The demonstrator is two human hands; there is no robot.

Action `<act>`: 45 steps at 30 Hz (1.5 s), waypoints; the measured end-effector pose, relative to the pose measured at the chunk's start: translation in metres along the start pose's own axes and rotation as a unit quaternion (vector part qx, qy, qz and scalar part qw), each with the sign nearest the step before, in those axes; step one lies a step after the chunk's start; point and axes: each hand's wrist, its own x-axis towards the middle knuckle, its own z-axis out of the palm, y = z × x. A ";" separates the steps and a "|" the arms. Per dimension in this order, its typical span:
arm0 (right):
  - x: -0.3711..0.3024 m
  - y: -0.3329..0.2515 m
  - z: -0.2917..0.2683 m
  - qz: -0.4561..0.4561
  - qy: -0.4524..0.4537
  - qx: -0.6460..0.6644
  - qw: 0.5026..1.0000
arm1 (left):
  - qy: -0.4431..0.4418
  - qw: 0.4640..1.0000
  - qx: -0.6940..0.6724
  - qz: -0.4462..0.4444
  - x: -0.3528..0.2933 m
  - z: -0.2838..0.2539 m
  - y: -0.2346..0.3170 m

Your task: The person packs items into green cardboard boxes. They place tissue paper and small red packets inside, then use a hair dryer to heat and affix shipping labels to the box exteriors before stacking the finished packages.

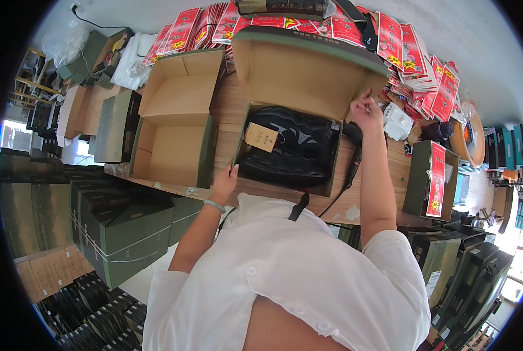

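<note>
An open green shoe box stands in front of me, its brown-lined lid raised at the far side. Black shoes fill the box, with a tan hang tag lying on top. My left hand is closed at the box's near left corner. At the right end of the lid is my right hand, its fingers curled against the lid's edge; the exact grip is partly hidden. Beside the box's right wall lies a black dryer-like tool with a cord.
Left of the shoe box stands another open, empty box, beside a closed green box. Red printed bags line the wooden table's back. An upright box stands right. Stacked boxes fill the floor at left.
</note>
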 end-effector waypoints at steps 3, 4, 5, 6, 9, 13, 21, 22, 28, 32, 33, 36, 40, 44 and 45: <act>-0.053 0.007 -0.042 0.122 -0.132 -0.087 0.980 | -0.010 0.988 -0.152 -0.022 0.001 -0.007 -0.007; -0.073 0.011 -0.058 0.115 -0.101 -0.201 0.968 | -0.012 0.968 -0.245 -0.060 0.002 -0.014 -0.008; -0.094 0.015 -0.072 0.087 -0.019 -0.313 0.946 | -0.018 0.940 -0.320 -0.117 0.003 -0.022 -0.008; -0.116 0.018 -0.085 0.049 0.069 -0.369 0.925 | -0.036 0.923 -0.365 -0.114 0.005 -0.034 -0.008; -0.168 0.021 -0.114 -0.068 0.261 -0.521 0.810 | -0.091 0.882 -0.435 -0.157 0.011 -0.075 0.000; -0.185 0.032 -0.156 -0.139 0.255 -0.600 0.746 | -0.165 0.886 -0.402 -0.158 0.022 -0.092 0.022; -0.145 0.094 -0.212 -0.036 0.210 -0.652 0.728 | -0.119 0.974 -0.191 -0.036 0.031 -0.015 0.037; -0.145 0.097 -0.212 -0.038 0.197 -0.613 0.764 | -0.121 0.973 -0.193 -0.047 0.032 -0.011 0.034; -0.145 0.094 -0.214 -0.079 0.174 -0.612 0.767 | -0.106 0.975 -0.196 -0.017 0.036 -0.006 0.021; -0.146 0.090 -0.208 -0.055 0.140 -0.673 0.724 | -0.098 0.971 -0.217 0.015 0.032 -0.009 0.026; -0.148 0.090 -0.205 -0.041 0.161 -0.669 0.724 | -0.103 0.974 -0.200 0.002 0.030 -0.010 0.027; -0.156 0.094 -0.199 -0.033 0.205 -0.662 0.720 | -0.101 0.977 -0.189 -0.010 0.025 -0.013 0.028; -0.173 0.095 -0.219 -0.043 0.145 -0.635 0.757 | -0.085 0.963 -0.250 0.056 0.006 -0.008 0.008; -0.200 0.095 -0.250 -0.128 0.059 -0.781 0.608 | -0.057 0.943 -0.305 0.122 -0.026 0.008 -0.032; -0.208 0.095 -0.247 -0.143 0.043 -0.802 0.578 | -0.051 0.947 -0.291 0.127 -0.031 0.011 -0.042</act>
